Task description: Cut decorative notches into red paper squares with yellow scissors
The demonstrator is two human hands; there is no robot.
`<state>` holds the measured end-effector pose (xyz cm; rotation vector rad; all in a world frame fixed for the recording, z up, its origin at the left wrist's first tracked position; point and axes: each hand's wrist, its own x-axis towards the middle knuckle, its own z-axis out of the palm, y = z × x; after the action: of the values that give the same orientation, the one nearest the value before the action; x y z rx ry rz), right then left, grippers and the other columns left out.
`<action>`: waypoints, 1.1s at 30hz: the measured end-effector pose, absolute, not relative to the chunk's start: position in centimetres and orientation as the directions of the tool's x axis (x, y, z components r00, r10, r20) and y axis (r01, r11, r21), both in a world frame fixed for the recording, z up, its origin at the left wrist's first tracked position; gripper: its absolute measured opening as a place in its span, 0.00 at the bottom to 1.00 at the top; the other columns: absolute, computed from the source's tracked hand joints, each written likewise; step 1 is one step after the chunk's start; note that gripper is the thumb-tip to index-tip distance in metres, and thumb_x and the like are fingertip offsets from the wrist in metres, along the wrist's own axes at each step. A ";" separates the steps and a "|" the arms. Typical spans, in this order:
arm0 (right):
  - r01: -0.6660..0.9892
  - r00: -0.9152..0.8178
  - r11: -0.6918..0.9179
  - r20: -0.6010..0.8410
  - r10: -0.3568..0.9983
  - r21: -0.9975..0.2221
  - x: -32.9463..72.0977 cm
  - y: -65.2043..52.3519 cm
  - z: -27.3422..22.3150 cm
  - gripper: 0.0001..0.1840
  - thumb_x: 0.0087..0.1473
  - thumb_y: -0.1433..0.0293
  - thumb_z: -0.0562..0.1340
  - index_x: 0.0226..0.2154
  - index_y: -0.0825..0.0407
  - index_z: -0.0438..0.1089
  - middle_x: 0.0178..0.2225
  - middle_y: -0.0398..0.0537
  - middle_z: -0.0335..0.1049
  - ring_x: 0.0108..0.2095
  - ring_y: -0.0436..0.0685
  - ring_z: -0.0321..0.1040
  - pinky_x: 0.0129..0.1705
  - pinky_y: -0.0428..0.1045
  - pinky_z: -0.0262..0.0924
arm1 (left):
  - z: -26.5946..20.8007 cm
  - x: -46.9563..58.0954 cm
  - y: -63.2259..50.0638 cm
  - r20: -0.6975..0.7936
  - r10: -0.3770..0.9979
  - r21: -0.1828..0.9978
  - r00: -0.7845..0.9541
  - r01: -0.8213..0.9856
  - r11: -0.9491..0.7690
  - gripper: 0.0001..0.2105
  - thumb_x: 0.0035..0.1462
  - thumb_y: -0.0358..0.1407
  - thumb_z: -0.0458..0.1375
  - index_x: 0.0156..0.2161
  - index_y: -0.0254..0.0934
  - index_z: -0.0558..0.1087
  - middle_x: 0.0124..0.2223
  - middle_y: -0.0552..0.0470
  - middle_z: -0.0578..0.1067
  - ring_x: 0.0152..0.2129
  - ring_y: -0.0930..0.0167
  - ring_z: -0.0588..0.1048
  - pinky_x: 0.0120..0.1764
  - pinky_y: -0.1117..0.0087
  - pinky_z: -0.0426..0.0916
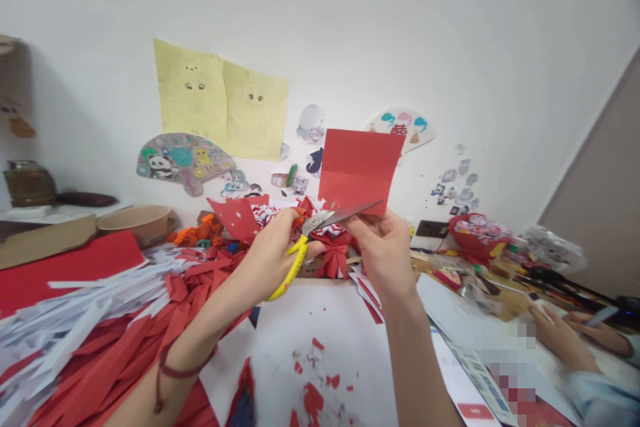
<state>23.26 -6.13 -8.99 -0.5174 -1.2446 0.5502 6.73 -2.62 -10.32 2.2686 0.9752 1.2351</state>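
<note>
My left hand (274, 250) is closed on a pair of scissors (296, 267) with yellow handles, its thumb and fingers in the loops. The metal blades point right, across the lower edge of a red sheet of paper (361, 167). That sheet stands upright in front of the wall, pinched at its bottom edge by my right hand (385, 243). Whether the blades have cut into the paper, I cannot tell. Below both hands lies a white sheet (280, 340) scattered with small red scraps (314, 400) and white bits.
Long red strips (120, 347) and white strips (95, 313) are heaped at the left. A round tan bowl (135, 223) sits behind them. Red-and-white paper pieces (335, 257) stand behind my hands. At the far right, another person's hands (560, 330) hold something small.
</note>
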 end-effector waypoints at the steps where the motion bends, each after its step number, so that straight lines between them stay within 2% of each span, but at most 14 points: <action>1: -0.108 0.231 0.761 0.729 0.645 -0.639 23.2 -6.1 -9.0 0.08 0.48 0.70 0.69 0.35 0.53 0.74 0.38 0.47 0.78 0.39 0.56 0.75 0.45 0.51 0.70 | -10.3 6.8 -2.6 0.576 0.728 0.614 0.372 0.391 -0.686 0.13 0.55 0.43 0.55 0.38 0.39 0.59 0.33 0.55 0.65 0.28 0.71 0.64 0.31 0.70 0.61; 12: -0.073 0.288 0.783 0.739 0.609 -0.617 22.2 -6.0 -9.1 0.14 0.48 0.67 0.68 0.39 0.53 0.75 0.37 0.49 0.78 0.41 0.57 0.74 0.47 0.53 0.69 | -10.2 6.9 -3.0 0.591 0.731 0.625 0.341 0.379 -0.682 0.12 0.53 0.42 0.56 0.38 0.39 0.60 0.32 0.56 0.64 0.28 0.71 0.63 0.29 0.71 0.60; 16: -0.113 0.306 0.798 0.743 0.595 -0.592 21.9 -5.8 -9.1 0.15 0.48 0.66 0.68 0.39 0.53 0.74 0.37 0.49 0.78 0.40 0.57 0.74 0.49 0.54 0.68 | -10.2 6.8 -3.1 0.596 0.726 0.633 0.343 0.356 -0.688 0.12 0.54 0.42 0.56 0.37 0.39 0.59 0.34 0.55 0.64 0.29 0.71 0.63 0.30 0.71 0.61; 24: -0.128 0.347 0.795 0.725 0.595 -0.592 21.2 -5.8 -9.3 0.12 0.47 0.67 0.68 0.36 0.53 0.75 0.35 0.48 0.78 0.37 0.56 0.75 0.47 0.53 0.68 | -10.1 6.9 -3.0 0.614 0.713 0.607 0.338 0.376 -0.700 0.12 0.55 0.43 0.55 0.37 0.39 0.58 0.34 0.55 0.64 0.29 0.71 0.64 0.31 0.70 0.62; 33: -0.149 0.359 0.803 0.725 0.588 -0.578 20.8 -5.7 -9.4 0.12 0.48 0.68 0.68 0.38 0.52 0.75 0.38 0.49 0.78 0.40 0.57 0.75 0.49 0.54 0.68 | -10.3 6.9 -2.8 0.619 0.709 0.590 0.336 0.397 -0.703 0.11 0.56 0.41 0.55 0.37 0.40 0.57 0.31 0.57 0.63 0.27 0.72 0.62 0.30 0.71 0.60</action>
<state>20.84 -5.66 -9.41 -0.4566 -1.1098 0.4969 6.91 -2.84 -10.34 2.2722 0.9829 1.3094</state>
